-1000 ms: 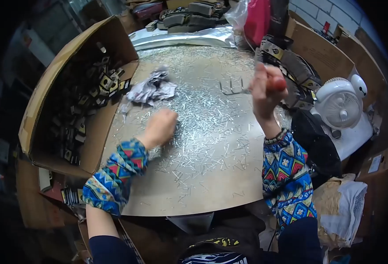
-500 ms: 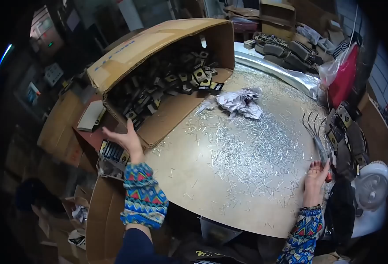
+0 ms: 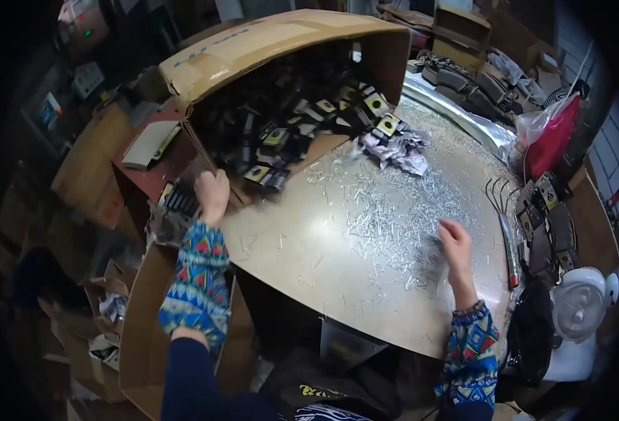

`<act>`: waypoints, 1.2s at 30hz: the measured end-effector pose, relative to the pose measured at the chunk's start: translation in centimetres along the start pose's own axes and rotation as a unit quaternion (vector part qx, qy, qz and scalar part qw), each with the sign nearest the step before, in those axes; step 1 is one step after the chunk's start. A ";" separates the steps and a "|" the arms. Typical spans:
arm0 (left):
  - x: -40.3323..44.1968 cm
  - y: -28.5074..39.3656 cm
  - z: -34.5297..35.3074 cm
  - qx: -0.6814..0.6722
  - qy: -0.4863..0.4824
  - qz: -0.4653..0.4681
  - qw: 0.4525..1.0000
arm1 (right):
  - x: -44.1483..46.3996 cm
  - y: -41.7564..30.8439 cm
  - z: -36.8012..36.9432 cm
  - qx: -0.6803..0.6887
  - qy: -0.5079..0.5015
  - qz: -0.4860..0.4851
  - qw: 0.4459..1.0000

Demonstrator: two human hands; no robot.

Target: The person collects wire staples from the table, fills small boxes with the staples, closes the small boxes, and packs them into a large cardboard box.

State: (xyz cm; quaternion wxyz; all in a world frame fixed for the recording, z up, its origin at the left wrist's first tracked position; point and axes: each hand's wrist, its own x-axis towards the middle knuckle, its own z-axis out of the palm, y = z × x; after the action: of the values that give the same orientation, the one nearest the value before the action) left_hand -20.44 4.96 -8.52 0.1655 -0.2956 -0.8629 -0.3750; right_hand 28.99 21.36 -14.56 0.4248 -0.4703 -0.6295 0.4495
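Note:
My left hand (image 3: 212, 193) is closed at the near corner of a large cardboard box (image 3: 281, 34) that lies on its side, its opening facing the table. Inside and spilling towards the opening are many small black blocks with yellow-and-white labels (image 3: 275, 137). My right hand (image 3: 457, 247) hovers over a wide scatter of thin silvery metal pins (image 3: 393, 217); its fingers are loosely bent and nothing shows in them. Right of that hand, a hand rake (image 3: 507, 235) with curved tines and a red end lies on the table. Crumpled paper (image 3: 402, 149) sits by the box opening.
The pale round-edged table (image 3: 288, 274) has a shiny foil-like strip (image 3: 457, 107) along its back. At the right are brake-pad-like parts (image 3: 558, 224), a white fan (image 3: 580, 305) and a red bag (image 3: 554, 137). An open carton (image 3: 148, 309) stands below left.
My right hand has let go of the rake and moved left over the pins. My left hand has closed at the box corner. Blocks have slid towards the box opening.

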 end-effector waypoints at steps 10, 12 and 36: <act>-9.7 1.1 -0.1 -0.159 0.004 0.205 0.966 | -0.2 -0.9 5.0 -0.445 -0.039 -0.207 0.870; -11.5 1.8 -0.1 -0.129 -0.184 0.418 0.880 | -0.9 0.3 4.7 -0.439 -0.065 -0.265 0.856; -27.5 6.0 -9.8 -0.562 -0.424 -0.319 0.634 | -11.2 -0.8 2.5 -0.400 -0.253 -0.327 0.818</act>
State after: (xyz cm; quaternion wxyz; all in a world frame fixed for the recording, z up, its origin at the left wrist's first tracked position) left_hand 5.19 -9.71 -12.66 -0.5465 -0.1638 -0.5009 -0.6509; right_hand 28.65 9.95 -15.64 0.1475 -0.2350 -0.9560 0.0956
